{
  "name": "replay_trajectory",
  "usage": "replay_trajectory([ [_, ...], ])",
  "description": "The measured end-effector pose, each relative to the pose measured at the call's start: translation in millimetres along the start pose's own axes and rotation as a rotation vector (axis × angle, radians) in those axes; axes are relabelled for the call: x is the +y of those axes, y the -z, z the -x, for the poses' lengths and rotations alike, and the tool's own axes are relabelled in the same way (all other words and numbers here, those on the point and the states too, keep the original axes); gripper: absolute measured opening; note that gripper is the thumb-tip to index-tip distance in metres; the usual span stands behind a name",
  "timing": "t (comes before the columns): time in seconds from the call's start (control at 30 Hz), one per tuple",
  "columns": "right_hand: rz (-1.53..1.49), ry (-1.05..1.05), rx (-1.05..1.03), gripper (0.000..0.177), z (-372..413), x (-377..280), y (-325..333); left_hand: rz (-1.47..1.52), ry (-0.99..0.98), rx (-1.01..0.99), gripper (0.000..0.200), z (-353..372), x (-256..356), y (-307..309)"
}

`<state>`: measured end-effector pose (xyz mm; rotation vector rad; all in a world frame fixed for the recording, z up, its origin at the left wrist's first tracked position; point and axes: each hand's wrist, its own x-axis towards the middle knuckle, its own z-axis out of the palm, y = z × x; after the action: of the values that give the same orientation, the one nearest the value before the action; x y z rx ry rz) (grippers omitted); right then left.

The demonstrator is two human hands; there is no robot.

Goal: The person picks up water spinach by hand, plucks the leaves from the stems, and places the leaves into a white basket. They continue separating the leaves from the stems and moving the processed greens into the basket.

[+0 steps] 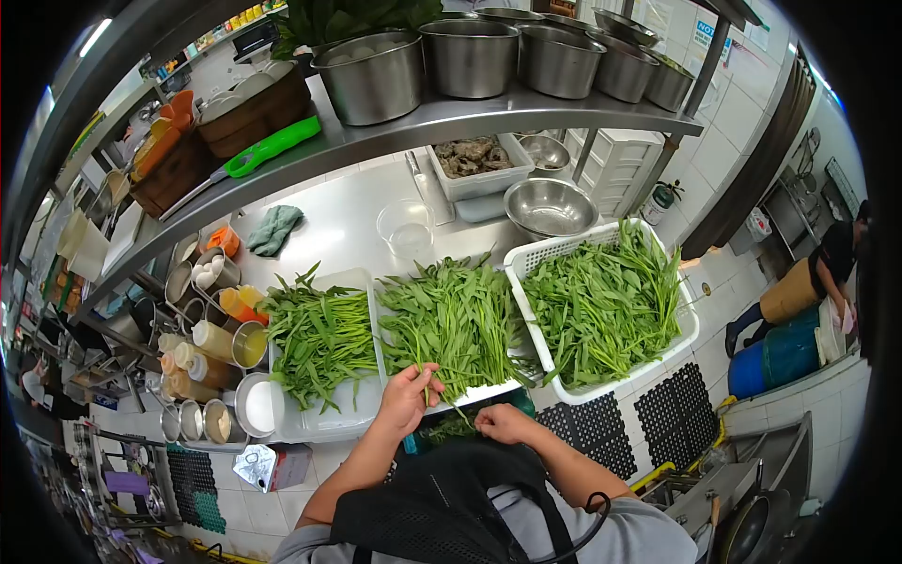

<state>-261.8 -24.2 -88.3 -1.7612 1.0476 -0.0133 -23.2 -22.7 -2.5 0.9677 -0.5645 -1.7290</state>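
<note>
My left hand (pixel 411 399), fingers closed, grips green stems at the near edge of a pile of long-leaved greens (pixel 453 324), which look like water spinach. Just to its right, my right hand (pixel 505 423) is closed in a pinch at the lower end of a thin stem (pixel 458 410). The pile lies on a white board (pixel 484 392). Left of it, a translucent tub (pixel 324 425) holds more greens with their stems lined up. On the right, a white perforated basket (pixel 691 331) is heaped with greens. Beneath my hands, a dark container (pixel 516 400) holds green scraps.
A steel shelf (pixel 489 115) carrying several steel pots (pixel 371 85) crosses above the counter. Sauce bottles (pixel 213 338) and small containers crowd the left. Steel bowls (pixel 552 209) and a tub of shrimp-like seafood (pixel 479 180) stand behind. Another person (pixel 799 282) bends at far right.
</note>
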Motion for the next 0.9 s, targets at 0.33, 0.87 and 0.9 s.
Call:
replay_trajectory([
  [0.33, -0.171, 0.228, 0.068, 0.025, 1.7, -62.1, 34.7, 0.558, 0.069, -0.106, 0.024, 20.6, 16.9, 15.0],
  [0.87, -0.526, 0.066, 0.427, 0.025, -78.6, -69.5, 50.8, 0.585, 0.027, -0.177, 0.045, 44.0, -4.7, 37.0],
  [0.9, -0.691, 0.094, 0.355, 0.02, -69.9, -78.5, 62.1, 0.555, 0.031, -0.131, 0.043, 43.4, -3.6, 35.1],
])
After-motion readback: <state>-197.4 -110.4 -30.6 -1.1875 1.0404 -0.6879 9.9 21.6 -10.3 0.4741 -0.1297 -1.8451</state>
